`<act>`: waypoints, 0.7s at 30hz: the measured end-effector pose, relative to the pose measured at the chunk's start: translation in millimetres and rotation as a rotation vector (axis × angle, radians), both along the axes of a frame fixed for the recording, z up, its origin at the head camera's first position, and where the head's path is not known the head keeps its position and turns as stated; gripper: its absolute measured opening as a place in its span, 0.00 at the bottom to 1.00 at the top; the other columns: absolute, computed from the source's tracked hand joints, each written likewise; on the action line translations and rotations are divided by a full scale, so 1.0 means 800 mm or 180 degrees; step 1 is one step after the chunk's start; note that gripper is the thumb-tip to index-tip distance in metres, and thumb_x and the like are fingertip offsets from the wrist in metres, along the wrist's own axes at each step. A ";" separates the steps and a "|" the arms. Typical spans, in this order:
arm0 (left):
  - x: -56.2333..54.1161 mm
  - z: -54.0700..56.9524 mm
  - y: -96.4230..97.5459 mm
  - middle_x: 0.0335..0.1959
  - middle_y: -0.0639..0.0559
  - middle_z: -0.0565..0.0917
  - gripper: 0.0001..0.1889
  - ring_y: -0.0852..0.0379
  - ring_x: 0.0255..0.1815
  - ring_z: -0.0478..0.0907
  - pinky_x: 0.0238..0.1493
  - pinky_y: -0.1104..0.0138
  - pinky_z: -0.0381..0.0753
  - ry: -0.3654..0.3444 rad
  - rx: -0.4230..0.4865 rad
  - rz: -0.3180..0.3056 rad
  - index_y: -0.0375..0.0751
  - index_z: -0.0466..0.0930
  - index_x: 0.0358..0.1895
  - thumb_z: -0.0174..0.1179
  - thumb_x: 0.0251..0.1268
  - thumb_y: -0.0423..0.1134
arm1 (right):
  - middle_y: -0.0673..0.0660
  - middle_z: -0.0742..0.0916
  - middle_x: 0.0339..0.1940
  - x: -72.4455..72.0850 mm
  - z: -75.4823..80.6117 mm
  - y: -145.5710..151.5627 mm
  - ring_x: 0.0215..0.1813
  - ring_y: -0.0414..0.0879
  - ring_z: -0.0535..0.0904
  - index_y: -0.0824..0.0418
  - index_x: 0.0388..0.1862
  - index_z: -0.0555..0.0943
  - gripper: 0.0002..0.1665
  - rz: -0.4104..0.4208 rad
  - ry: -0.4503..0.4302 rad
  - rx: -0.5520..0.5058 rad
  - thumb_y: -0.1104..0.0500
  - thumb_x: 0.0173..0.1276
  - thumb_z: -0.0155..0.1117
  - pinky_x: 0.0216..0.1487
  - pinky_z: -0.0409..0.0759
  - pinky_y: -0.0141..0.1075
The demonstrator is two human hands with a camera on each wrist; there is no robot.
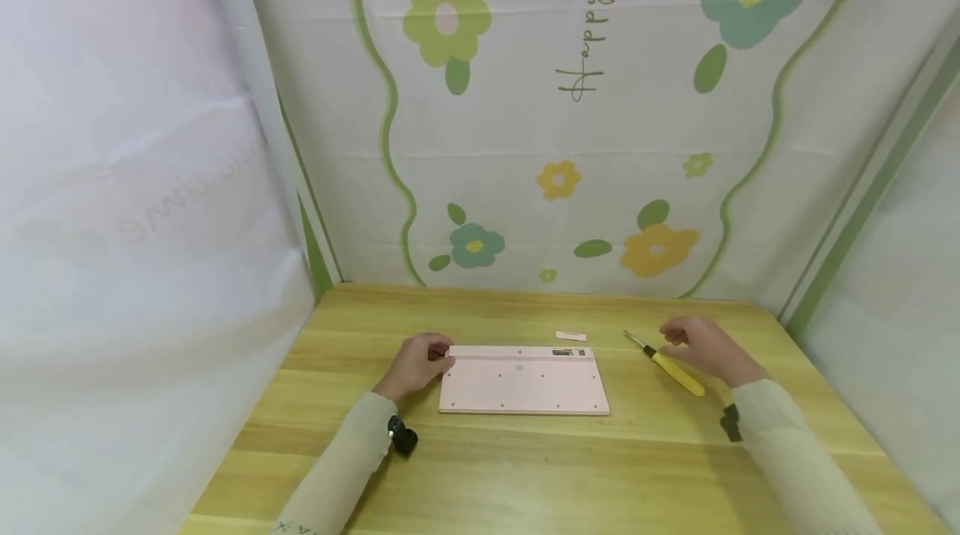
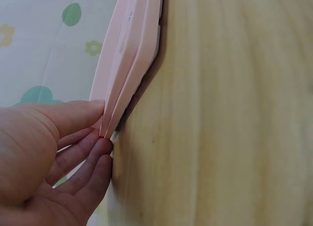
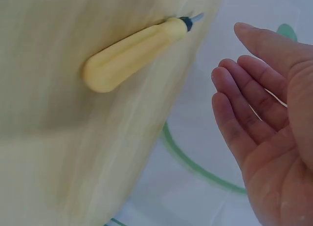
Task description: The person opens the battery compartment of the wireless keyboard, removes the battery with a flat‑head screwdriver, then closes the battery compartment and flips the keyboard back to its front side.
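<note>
A pink keyboard (image 1: 522,385) lies face down on the wooden table, with small screws dotted over its underside. The battery compartment (image 1: 567,352) near its back right corner is uncovered. At the back left corner my left hand (image 1: 417,365) pinches the keyboard's edge, thumb on one face and fingers on the other, as the left wrist view shows at the pink casing (image 2: 128,64). A yellow-handled screwdriver (image 1: 678,374) lies to the right. My right hand (image 1: 703,345) hovers beside it, fingers loosely bent and holding nothing; the right wrist view shows a gap between hand and handle (image 3: 129,57).
Behind the keyboard lies a small pink cover piece (image 1: 571,336). The wooden table (image 1: 517,477) ends at a printed flowered curtain (image 1: 495,127), and white cloth hangs at both sides.
</note>
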State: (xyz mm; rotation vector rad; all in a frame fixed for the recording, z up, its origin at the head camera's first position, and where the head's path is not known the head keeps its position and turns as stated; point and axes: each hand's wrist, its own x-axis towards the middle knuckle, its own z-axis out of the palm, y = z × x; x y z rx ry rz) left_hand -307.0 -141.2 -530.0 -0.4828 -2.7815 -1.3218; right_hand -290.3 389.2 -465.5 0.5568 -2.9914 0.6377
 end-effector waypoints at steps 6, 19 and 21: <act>-0.001 -0.002 0.001 0.48 0.44 0.90 0.13 0.51 0.49 0.86 0.55 0.54 0.88 0.0015 -0.0013 -0.0019 0.35 0.87 0.55 0.69 0.70 0.33 | 0.65 0.91 0.46 0.016 -0.021 0.012 0.45 0.54 0.87 0.74 0.55 0.84 0.23 -0.0161 -0.0046 -0.0015 0.57 0.70 0.75 0.50 0.88 0.51; -0.002 -0.002 0.000 0.50 0.43 0.90 0.14 0.50 0.50 0.86 0.56 0.53 0.88 0.0001 -0.0029 -0.0041 0.35 0.87 0.56 0.69 0.71 0.33 | 0.56 0.90 0.37 0.019 -0.053 0.014 0.38 0.43 0.82 0.67 0.45 0.87 0.16 -0.0265 -0.0165 -0.0088 0.55 0.68 0.77 0.37 0.81 0.34; -0.002 -0.002 0.000 0.50 0.44 0.90 0.13 0.51 0.50 0.86 0.57 0.54 0.88 -0.0024 -0.0012 -0.0006 0.36 0.87 0.56 0.69 0.71 0.33 | 0.54 0.90 0.35 0.017 -0.054 0.012 0.36 0.42 0.80 0.66 0.43 0.87 0.14 -0.0262 -0.0165 -0.0085 0.56 0.68 0.77 0.36 0.79 0.33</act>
